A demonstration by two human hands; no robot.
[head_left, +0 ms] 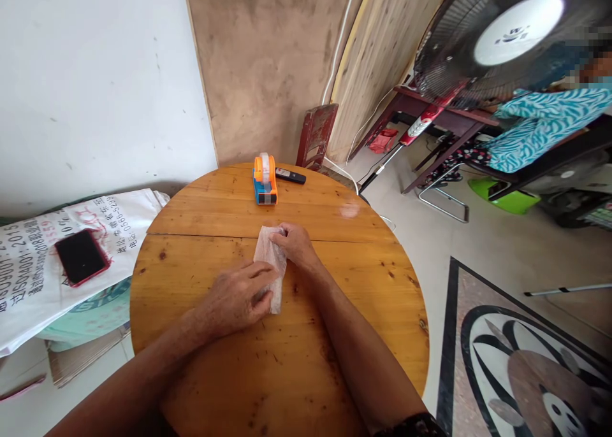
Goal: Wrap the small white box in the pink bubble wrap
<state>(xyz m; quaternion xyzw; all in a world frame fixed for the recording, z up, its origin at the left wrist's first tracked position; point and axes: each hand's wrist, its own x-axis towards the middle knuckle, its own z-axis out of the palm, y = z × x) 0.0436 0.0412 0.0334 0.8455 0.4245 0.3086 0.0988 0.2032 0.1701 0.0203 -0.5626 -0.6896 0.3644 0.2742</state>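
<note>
A flat, oblong bundle of whitish, see-through wrap that looks like bubble wrap (272, 249) lies near the middle of the round wooden table (191, 233). My left hand (239, 293) grips its lower left part, fingers across the top and thumb at the near side. At the upper right edge, my right hand (295, 246) pinches the wrap between thumb and curled fingers. Whatever the wrap may enclose is hidden. Beyond both hands stands an orange and blue tape dispenser (265, 181) with a roll of clear tape. A black remote-like object (291, 176) lies right beside it.
On the left, a phone with a red edge (83, 257) rests on a white printed sack (129, 217). A wooden chair (316, 134) stands behind the table. To the right are a large standing fan (519, 29) and a seated person in a patterned blue top (549, 128).
</note>
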